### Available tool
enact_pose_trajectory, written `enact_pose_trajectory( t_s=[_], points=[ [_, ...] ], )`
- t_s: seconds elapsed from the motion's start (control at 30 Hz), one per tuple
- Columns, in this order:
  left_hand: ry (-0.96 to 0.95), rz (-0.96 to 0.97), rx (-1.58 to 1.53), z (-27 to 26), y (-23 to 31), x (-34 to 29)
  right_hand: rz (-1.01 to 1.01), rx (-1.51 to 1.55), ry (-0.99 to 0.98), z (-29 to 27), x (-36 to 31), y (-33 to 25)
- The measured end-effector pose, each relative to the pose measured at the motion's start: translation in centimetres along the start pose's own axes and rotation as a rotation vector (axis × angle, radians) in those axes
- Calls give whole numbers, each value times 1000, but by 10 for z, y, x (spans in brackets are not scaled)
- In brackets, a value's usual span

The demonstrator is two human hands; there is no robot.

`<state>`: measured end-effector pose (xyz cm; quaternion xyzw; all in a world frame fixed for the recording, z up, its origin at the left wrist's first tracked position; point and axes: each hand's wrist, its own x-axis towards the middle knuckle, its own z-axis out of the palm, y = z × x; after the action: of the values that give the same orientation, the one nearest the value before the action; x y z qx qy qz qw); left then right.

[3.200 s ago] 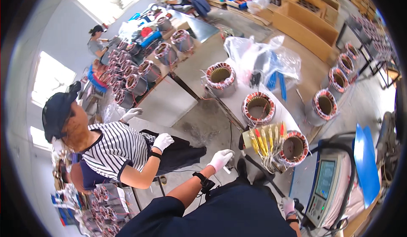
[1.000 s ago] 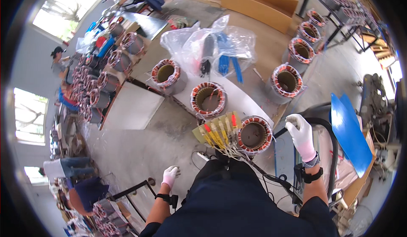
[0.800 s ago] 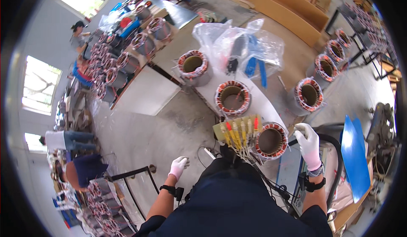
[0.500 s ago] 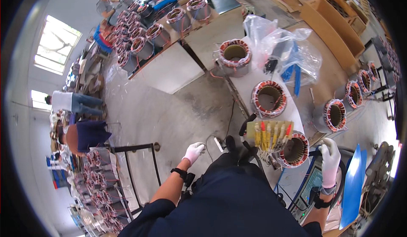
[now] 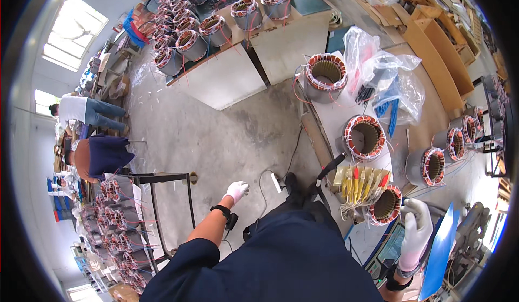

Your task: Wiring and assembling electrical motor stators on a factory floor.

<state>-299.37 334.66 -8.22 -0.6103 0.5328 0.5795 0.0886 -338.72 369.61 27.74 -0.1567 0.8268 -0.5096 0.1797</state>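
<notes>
Both my hands wear white gloves. My left hand [image 5: 237, 192] hangs over the concrete floor with its fingers loosely bent and apart, holding nothing. On the right, my right hand [image 5: 416, 226] is beside the nearest stator [image 5: 398, 203], a ring with orange-red windings and white lacing. Its fingers are apart and slightly curled, with nothing visible in them. Beneath and beside that hand lies a test instrument [image 5: 390, 245] with a screen, partly hidden. A board of yellow and red clips [image 5: 359, 186] with pale wires sits against the nearest stator. A second stator [image 5: 365, 138] stands just beyond.
Another stator [image 5: 325, 75] stands farther along the bench near clear plastic bags [image 5: 403, 80]. More stators [image 5: 432, 167] line the right. A blue sheet [image 5: 439, 253] is beside my right forearm. A black metal frame [image 5: 162, 178] stands left. Other people work along the left wall.
The whole view has shifted, with the benches and stators now placed differently in it. My right hand has come closer to the nearest stator. My left hand still hangs over the floor.
</notes>
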Motion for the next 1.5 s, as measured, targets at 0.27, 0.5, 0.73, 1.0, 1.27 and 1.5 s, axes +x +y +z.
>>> enact_pose_trajectory(
  t_s=[0.27,0.5,0.73,1.0,1.27,1.5],
  points=[
    [-26,154,-28,12,2,-19,-69,116,-271,31,14,-19],
    [-42,101,-170,-20,44,-9,11,192,-358,67,30,-43],
    [-89,81,-184,-71,63,81,46,94,-318,132,53,-62],
    [-161,167,-165,-197,127,193,153,174,-322,299,101,-147],
    [-55,453,-379,-329,252,233,159,209,-428,421,170,-219],
    [-207,592,-449,-353,389,190,-63,197,-616,495,251,-273]
  ],
)
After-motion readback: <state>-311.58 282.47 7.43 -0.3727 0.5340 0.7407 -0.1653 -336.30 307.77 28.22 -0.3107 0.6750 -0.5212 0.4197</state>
